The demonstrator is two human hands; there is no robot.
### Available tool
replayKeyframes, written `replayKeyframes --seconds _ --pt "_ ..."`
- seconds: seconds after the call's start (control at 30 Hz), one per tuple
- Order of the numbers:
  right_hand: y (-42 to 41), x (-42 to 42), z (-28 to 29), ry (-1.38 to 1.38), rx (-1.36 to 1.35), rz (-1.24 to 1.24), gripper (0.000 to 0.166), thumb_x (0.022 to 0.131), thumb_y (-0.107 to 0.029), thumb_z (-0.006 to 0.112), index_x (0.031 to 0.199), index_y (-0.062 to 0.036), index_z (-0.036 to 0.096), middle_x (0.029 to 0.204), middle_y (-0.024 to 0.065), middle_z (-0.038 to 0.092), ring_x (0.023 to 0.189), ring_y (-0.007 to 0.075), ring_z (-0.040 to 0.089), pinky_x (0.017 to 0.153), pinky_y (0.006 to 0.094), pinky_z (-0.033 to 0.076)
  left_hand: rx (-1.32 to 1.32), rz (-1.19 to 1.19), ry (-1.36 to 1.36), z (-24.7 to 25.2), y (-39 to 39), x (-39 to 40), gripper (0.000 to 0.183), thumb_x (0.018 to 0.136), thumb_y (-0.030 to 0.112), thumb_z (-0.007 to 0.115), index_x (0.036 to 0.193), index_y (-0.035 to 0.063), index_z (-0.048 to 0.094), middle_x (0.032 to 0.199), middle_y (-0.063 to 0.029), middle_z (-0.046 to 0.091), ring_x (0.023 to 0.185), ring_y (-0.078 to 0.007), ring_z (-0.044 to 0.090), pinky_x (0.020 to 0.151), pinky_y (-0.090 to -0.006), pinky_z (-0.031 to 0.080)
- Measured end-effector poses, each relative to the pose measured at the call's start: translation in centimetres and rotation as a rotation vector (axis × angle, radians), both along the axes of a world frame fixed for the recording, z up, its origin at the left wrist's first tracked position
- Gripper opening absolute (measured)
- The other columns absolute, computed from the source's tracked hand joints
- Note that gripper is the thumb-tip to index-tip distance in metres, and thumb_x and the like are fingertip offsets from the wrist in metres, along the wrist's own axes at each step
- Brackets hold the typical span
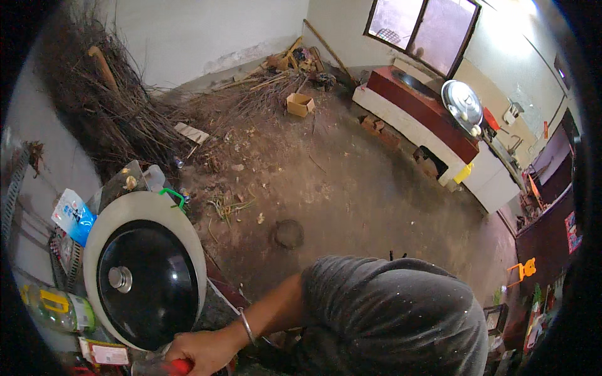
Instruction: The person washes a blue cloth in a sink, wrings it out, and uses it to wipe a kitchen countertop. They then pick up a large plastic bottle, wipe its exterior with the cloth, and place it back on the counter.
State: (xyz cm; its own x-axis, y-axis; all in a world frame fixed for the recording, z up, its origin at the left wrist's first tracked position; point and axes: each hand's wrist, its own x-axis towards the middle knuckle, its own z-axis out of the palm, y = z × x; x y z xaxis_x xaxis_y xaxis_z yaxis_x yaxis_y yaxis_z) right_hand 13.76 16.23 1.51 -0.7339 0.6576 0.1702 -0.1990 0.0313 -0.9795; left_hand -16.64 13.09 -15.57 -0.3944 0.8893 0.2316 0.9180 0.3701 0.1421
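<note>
My right hand (204, 351), with a silver bangle at the wrist, is at the bottom edge, its fingers closed around a red-ended object (180, 366) whose other part looks clear. The rest of that object is cut off or blurred. Just beyond the hand sits a black domed lid (150, 282) with a steel knob (120, 279). A wide pale rim (141, 204) surrounds the lid. My left hand is out of view. A grey sleeve (400, 305) fills the lower middle.
Left of the lid are a blue and white packet (75, 216) and a plastic bottle (59, 308) with a yellow handle. Brushwood (127, 113) leans on the wall. A cardboard box (300, 104) stands on the littered floor (329, 188). A red-topped stove (414, 105) holds a metal lid (462, 101).
</note>
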Motion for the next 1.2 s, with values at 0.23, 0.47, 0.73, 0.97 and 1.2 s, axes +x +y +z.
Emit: replayKeyframes --seconds 0.23,0.47,0.73,0.97,1.2 --pt "-0.3 0.2 1.0 -0.057 0.068 -0.091 0.034 0.071 -0.036 0.064 0.073 -0.0034 0.059 0.066 0.0030 0.057 0.062 0.0104 0.052 0.055 0.0278 0.041 -0.035 -0.039 0.037 0.9 -0.8 1.9 0.049 0.078 0.033 0.052 0.111 -0.0024 0.046 0.116 -0.0182 0.043 0.104 -0.0281 0.044 0.089 -0.0368 0.033" --pt "-0.5 -0.6 0.0 0.014 -0.092 -0.017 0.027 0.071 -0.032 0.064 0.071 -0.0058 0.060 0.065 0.0030 0.057 0.061 0.0092 0.052 0.054 0.0269 0.041 -0.033 -0.031 0.046 0.8 -2.5 2.0 0.051 0.077 0.035 0.053 0.111 -0.0022 0.047 0.116 -0.0177 0.043 0.105 -0.0289 0.043 0.089 -0.0381 0.033" --pt "-1.0 -0.6 -0.6 0.115 -0.032 -0.178 0.026 0.067 -0.026 0.063 0.057 -0.0030 0.055 0.049 0.0004 0.050 0.045 0.0081 0.045 0.041 0.0268 0.037 -0.052 0.006 0.062 -0.1 -4.5 1.7 0.053 0.076 0.037 0.055 0.110 -0.0019 0.047 0.116 -0.0172 0.043 0.105 -0.0298 0.042 0.089 -0.0396 0.033" --pt "-1.3 0.4 1.3 0.029 0.061 -0.170 0.038 0.068 -0.039 0.063 0.063 -0.0026 0.055 0.054 0.0043 0.052 0.052 0.0123 0.048 0.049 0.0278 0.040 -0.054 0.104 0.141 0.4 -12.1 -0.2 0.054 0.075 0.039 0.056 0.109 -0.0017 0.048 0.116 -0.0168 0.042 0.106 -0.0306 0.041 0.089 -0.0409 0.033" --pt "-2.8 14.4 4.6 0.472 -0.100 -0.403 0.030 0.068 -0.013 0.065 0.092 0.0015 0.056 0.077 0.0091 0.059 0.069 0.0166 0.059 0.060 0.0291 0.049 0.024 0.041 -0.040 4.8 -13.1 18.7 0.056 0.058 0.027 0.066 0.111 0.0160 0.051 0.104 -0.0147 0.045 0.098 -0.0326 0.041 0.080 -0.0441 0.034"
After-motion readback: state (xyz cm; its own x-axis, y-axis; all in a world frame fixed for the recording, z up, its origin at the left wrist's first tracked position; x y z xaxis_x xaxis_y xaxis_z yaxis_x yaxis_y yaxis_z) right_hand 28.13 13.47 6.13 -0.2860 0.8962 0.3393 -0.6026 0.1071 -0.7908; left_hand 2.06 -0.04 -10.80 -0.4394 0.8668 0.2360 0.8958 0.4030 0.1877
